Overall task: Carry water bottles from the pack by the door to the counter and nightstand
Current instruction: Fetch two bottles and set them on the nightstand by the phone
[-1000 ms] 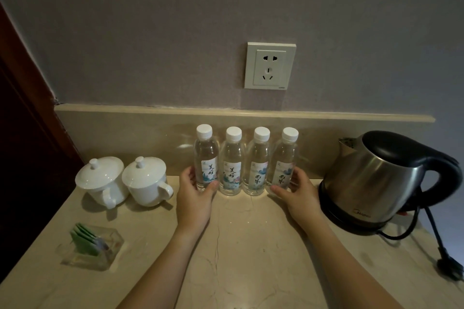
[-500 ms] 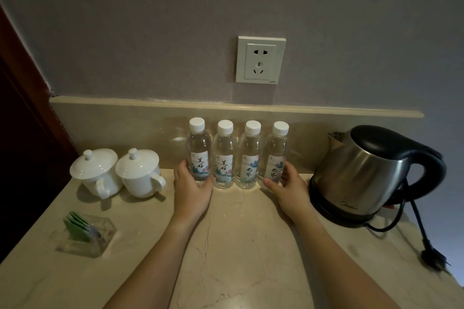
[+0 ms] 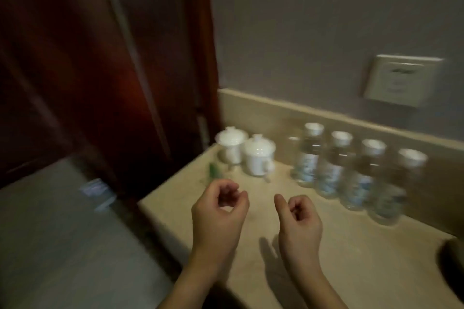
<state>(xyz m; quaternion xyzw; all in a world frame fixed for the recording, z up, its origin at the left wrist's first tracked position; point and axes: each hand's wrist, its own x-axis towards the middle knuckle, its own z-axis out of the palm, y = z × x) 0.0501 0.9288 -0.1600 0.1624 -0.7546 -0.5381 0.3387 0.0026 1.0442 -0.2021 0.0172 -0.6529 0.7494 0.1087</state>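
Several clear water bottles [image 3: 334,170] with white caps stand upright in a row on the beige marble counter [image 3: 351,258], against its backsplash. My left hand [image 3: 218,213] and my right hand [image 3: 298,223] hover over the counter's left part, in front of the bottles and apart from them. Both hands have loosely curled fingers and hold nothing. The whole view is blurred by motion.
Two white lidded cups [image 3: 258,155] stand left of the bottles, with green packets [image 3: 213,170] in front. A dark wooden door [image 3: 100,57] fills the left. A blurred pale object [image 3: 96,190] lies on the floor by it. A wall socket [image 3: 401,80] sits at upper right.
Both hands have let go of the outer bottles and drawn back toward me. The view has swung left, bringing the door and floor in; the kettle is almost out of frame.
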